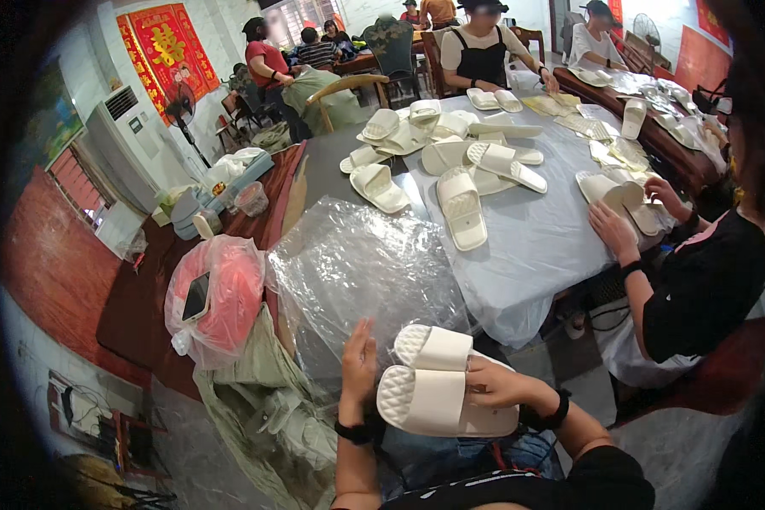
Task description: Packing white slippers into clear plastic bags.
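**Pair of white slides in your lap**

Your right hand (493, 382) fingers grip the stacked white slide sandals (438, 382); your left hand (359, 365) is open, fingers released, just left of them. Keep soles aligned. Clear plastic bag (357, 263) lies beyond your fingertips, on the table (535, 246).

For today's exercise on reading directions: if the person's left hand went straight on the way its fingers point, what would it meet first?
Probably the clear plastic bags stacked just beyond the left hand; depth is hard to judge.
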Available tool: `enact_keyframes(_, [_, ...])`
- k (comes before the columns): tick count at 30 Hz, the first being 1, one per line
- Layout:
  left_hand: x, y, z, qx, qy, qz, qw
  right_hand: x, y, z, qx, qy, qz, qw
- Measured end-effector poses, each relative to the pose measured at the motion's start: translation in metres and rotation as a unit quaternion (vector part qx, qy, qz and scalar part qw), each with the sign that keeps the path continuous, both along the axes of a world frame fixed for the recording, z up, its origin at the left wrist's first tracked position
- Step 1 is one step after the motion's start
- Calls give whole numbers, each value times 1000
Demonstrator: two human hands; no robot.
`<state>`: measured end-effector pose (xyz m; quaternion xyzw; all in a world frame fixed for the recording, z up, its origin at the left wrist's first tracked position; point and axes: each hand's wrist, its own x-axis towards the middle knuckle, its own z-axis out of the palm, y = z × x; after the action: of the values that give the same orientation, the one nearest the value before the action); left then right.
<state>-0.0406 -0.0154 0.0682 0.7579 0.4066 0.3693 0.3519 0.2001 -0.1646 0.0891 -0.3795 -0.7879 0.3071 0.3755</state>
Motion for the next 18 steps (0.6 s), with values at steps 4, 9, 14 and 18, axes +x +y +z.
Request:
enact_keyframes(4, [2,-4,8,-39,-55,-51,996,-5,10,1,6,-42,24,999])
enact_keyframes(9, [-6,-5,12,-33,-60,-77,995,-10,19,-4,27,-36,-85,995])
enact_keyframes(14, [1,-18,34,-43,-34,-49,997,-16,16,4,54,-119,-224,966])
enact_keyframes(18, [19,-27,35,122,86,-27,988,-32,18,16,96,-164,-271,944])
